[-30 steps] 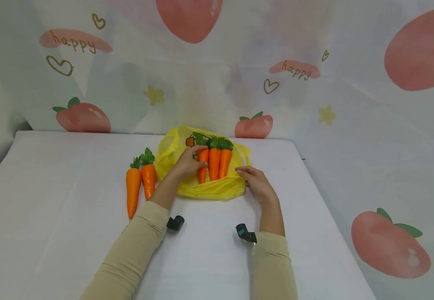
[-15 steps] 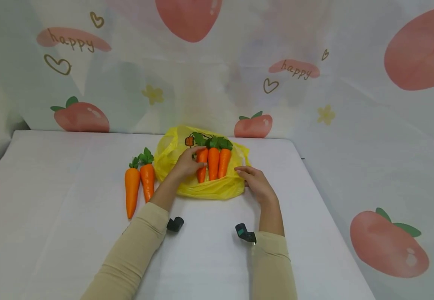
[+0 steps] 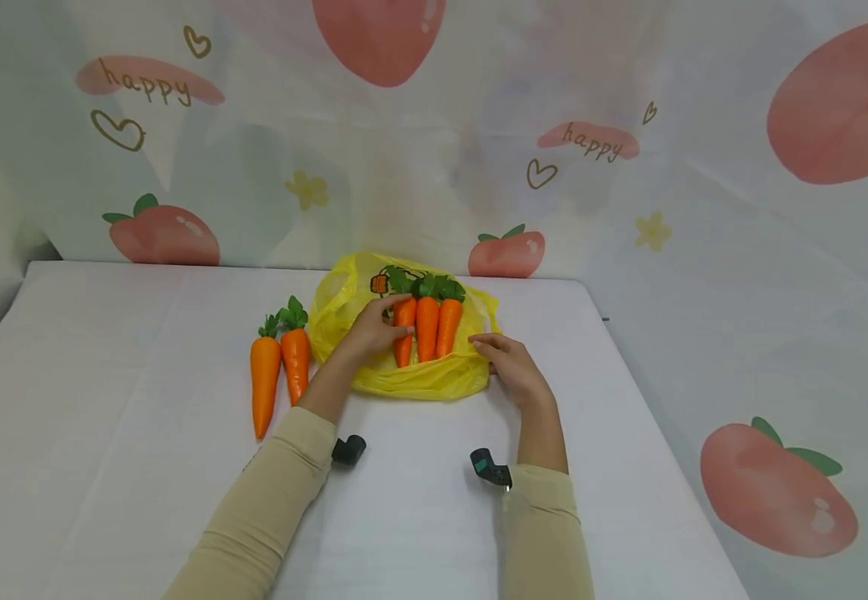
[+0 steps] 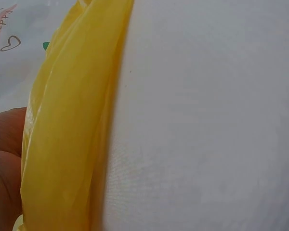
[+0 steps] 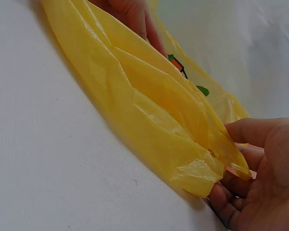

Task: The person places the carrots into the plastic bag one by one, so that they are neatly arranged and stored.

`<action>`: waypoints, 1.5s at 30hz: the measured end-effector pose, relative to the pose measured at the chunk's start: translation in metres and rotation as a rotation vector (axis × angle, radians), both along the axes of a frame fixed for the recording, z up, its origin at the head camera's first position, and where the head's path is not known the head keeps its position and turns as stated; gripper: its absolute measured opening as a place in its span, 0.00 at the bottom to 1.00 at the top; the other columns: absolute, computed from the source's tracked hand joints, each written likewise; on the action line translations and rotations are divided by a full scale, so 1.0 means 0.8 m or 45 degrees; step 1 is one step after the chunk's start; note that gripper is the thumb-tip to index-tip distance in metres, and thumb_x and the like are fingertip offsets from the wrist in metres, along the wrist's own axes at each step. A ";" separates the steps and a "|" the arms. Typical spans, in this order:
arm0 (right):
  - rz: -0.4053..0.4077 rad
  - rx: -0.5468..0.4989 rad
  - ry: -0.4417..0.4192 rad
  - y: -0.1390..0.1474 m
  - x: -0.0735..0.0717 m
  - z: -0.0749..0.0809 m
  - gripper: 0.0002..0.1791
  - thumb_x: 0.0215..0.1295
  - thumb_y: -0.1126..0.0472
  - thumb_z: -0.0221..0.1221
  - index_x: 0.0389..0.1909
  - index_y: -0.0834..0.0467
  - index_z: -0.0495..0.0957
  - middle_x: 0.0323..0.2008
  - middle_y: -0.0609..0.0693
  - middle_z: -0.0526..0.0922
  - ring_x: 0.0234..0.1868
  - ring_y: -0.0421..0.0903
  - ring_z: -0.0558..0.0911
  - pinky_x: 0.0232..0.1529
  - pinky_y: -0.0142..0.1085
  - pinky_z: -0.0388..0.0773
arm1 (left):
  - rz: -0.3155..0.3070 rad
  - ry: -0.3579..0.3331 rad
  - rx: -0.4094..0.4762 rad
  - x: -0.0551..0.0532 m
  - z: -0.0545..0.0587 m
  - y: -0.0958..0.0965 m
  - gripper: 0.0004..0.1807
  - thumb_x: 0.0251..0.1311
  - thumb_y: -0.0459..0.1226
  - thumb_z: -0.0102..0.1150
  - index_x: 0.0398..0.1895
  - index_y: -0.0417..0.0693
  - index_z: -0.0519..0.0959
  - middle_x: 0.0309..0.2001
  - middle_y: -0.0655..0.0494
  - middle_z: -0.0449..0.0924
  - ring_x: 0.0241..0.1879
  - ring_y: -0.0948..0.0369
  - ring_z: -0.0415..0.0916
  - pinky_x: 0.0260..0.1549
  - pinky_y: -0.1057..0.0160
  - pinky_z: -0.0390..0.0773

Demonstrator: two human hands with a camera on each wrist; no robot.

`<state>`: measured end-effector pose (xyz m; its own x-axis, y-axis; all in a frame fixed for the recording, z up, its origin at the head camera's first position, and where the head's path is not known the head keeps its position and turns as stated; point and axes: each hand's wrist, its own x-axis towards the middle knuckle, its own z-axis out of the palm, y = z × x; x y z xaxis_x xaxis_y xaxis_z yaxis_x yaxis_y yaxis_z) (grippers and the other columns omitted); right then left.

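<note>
A yellow plastic bag (image 3: 419, 385) lies open at the back middle of the table. Three orange carrots with green tops lie side by side in its mouth: a left one (image 3: 404, 313), a middle one (image 3: 427, 329) and a right one (image 3: 449, 323). My left hand (image 3: 370, 329) reaches into the bag and holds the left carrot between fingers and thumb. At the bag's right side my right hand (image 3: 515, 365) grips the bag's edge; the right wrist view shows the fingers (image 5: 248, 130) on the plastic. The bag's wall hides most of the left hand (image 4: 6, 159) in the left wrist view.
Two more carrots lie left of the bag, an outer one (image 3: 265, 383) and an inner one (image 3: 296, 358) partly behind the left forearm. Behind the white table (image 3: 419, 525) hangs a cloth backdrop (image 3: 419, 183) with printed fruit.
</note>
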<state>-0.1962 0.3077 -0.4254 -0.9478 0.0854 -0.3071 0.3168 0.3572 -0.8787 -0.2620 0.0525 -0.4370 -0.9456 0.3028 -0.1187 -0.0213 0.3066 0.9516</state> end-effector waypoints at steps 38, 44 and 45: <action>0.006 -0.010 0.007 -0.002 0.004 0.001 0.20 0.79 0.52 0.56 0.63 0.58 0.80 0.61 0.53 0.76 0.50 0.49 0.73 0.50 0.37 0.71 | -0.027 0.066 -0.025 0.005 0.004 -0.010 0.31 0.68 0.27 0.63 0.74 0.51 0.72 0.73 0.48 0.66 0.48 0.50 0.74 0.43 0.59 0.78; 0.007 -0.016 0.010 -0.001 0.003 0.001 0.20 0.79 0.52 0.56 0.63 0.58 0.80 0.60 0.53 0.76 0.50 0.49 0.74 0.48 0.36 0.71 | -0.022 0.057 0.009 0.005 0.004 -0.006 0.31 0.67 0.24 0.63 0.73 0.49 0.72 0.72 0.47 0.67 0.47 0.51 0.75 0.41 0.60 0.80; 0.007 -0.015 0.010 -0.001 0.003 0.000 0.20 0.79 0.52 0.56 0.63 0.58 0.80 0.60 0.53 0.76 0.50 0.49 0.74 0.48 0.36 0.71 | -0.022 0.057 0.006 0.004 0.004 -0.006 0.32 0.67 0.25 0.63 0.73 0.49 0.72 0.72 0.47 0.67 0.47 0.51 0.75 0.41 0.60 0.80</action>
<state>-0.1937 0.3067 -0.4250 -0.9507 0.0769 -0.3004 0.3079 0.3487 -0.8852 -0.2586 0.0478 -0.4338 -0.9445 0.3198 -0.0750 0.0267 0.3021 0.9529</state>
